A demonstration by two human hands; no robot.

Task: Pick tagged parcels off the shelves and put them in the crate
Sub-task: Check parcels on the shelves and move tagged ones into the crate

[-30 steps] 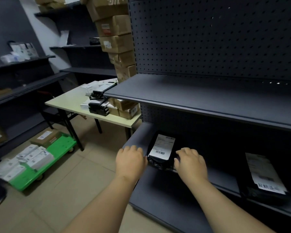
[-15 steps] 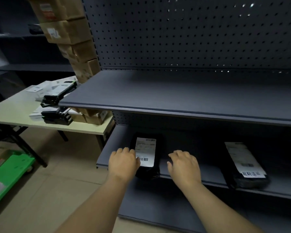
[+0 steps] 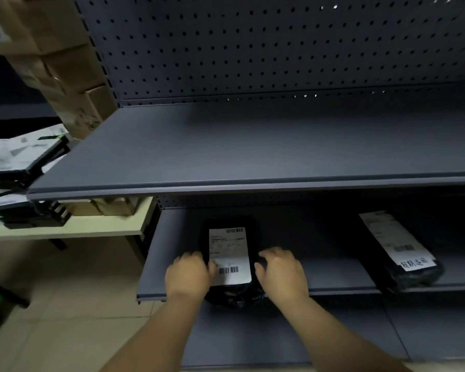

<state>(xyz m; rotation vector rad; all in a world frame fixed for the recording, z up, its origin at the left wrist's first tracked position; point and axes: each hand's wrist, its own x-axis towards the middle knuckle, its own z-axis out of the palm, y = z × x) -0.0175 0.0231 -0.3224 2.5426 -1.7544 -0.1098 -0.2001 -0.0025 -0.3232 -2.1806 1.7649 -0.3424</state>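
A black bagged parcel with a white barcode label [image 3: 230,255] lies on the lower grey shelf [image 3: 333,272], its near end hanging over the shelf's front edge. My left hand [image 3: 189,275] holds its left side, thumb on the label. My right hand [image 3: 281,273] holds its right side with curled fingers. A second black parcel with a white label [image 3: 399,249] lies further right on the same shelf. No crate shows in this view.
The upper grey shelf [image 3: 253,157] juts out above the parcels, with pegboard behind it. Left stands a pale table [image 3: 73,228] with black labelled parcels [image 3: 27,162] and small cardboard boxes. Stacked brown cartons [image 3: 54,60] rise at the upper left. Beige tile floor lies below.
The view swung right and closer to the shelf. Both hands closed in on the parcel's two sides, and its near end now overhangs the shelf edge.
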